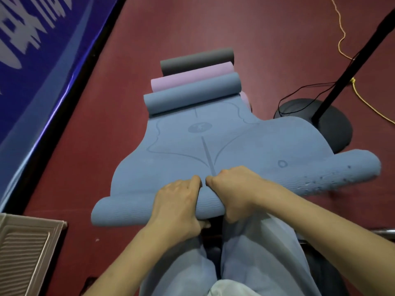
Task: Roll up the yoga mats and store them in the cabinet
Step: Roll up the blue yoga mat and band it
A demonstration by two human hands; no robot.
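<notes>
1. Blue yoga mat (213,146): lies lengthwise ahead of me on the dark red floor (245,28). Its near end is rolled into a thick tube across my knees; its far end is curled up in a smaller roll. The flat stretch between bears printed lines and a round emblem.
2. My left hand (177,208): fingers curled over the top of the near roll, thumb tucked under, gripping it just left of the mat's centre line.
3. My right hand (233,195): likewise wrapped round the roll, knuckles nearly touching the left hand's.
4. Roll ends: the left end juts out over the floor; the right end reaches further and flares open.
5. Pink rolled mat (192,76): directly behind the blue mat's far curl, touching it.
6. Grey rolled mat (196,60): behind the pink one, also touching.
7. Black stand base (333,127): round, at the mat's right edge, partly covered by it; a black pole rises from it, with thin black and yellow cords beside it.
8. Blue banner (36,67): runs diagonally along the left, a strip of open floor between it and the mat.
9. Ribbed beige panel (25,251): lower left corner, apart from the roll's left end.
</notes>
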